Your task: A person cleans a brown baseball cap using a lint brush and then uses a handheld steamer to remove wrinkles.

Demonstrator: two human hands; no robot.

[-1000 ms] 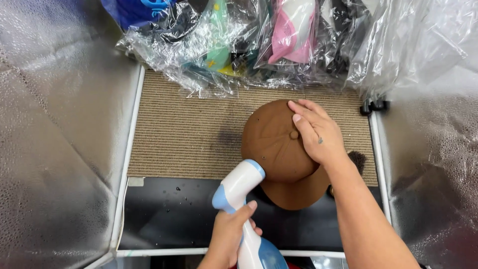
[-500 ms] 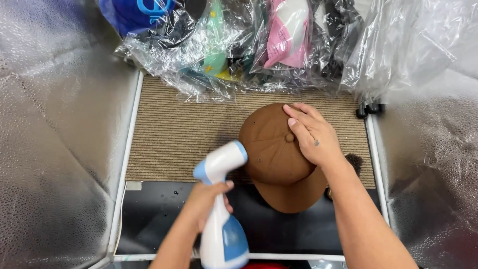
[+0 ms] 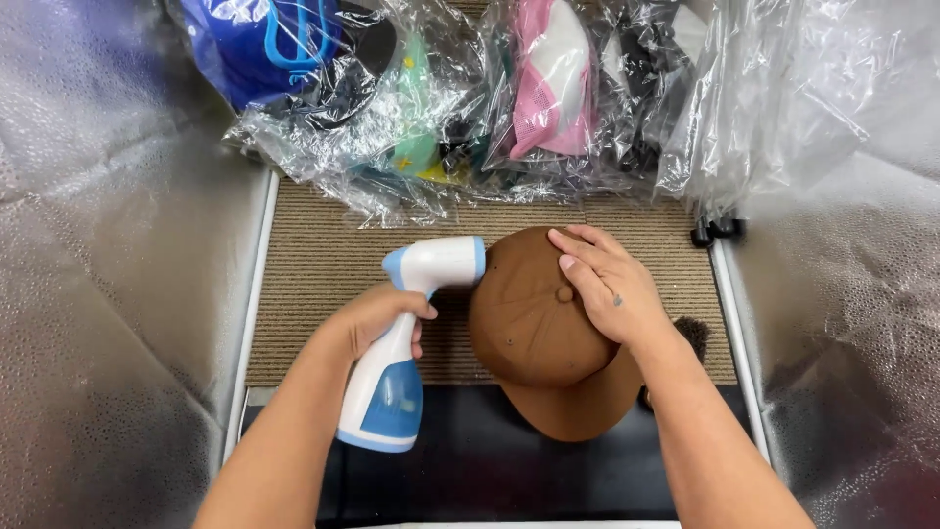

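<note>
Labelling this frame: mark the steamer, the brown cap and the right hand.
steamer point(image 3: 384, 387), head view, on its blue-and-white body.
brown cap point(image 3: 524, 313), head view, on the crown's left panel.
right hand point(image 3: 605, 286), head view, on the back of the hand.

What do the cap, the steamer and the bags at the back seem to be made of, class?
Cap: brown woven cloth, matt, likely cotton; stitched panel seams and a covered top button show.
Steamer: hard plastic, smooth and slightly glossy, white with blue parts.
Bags: thin clear plastic film, crinkled and shiny with glare.
</note>
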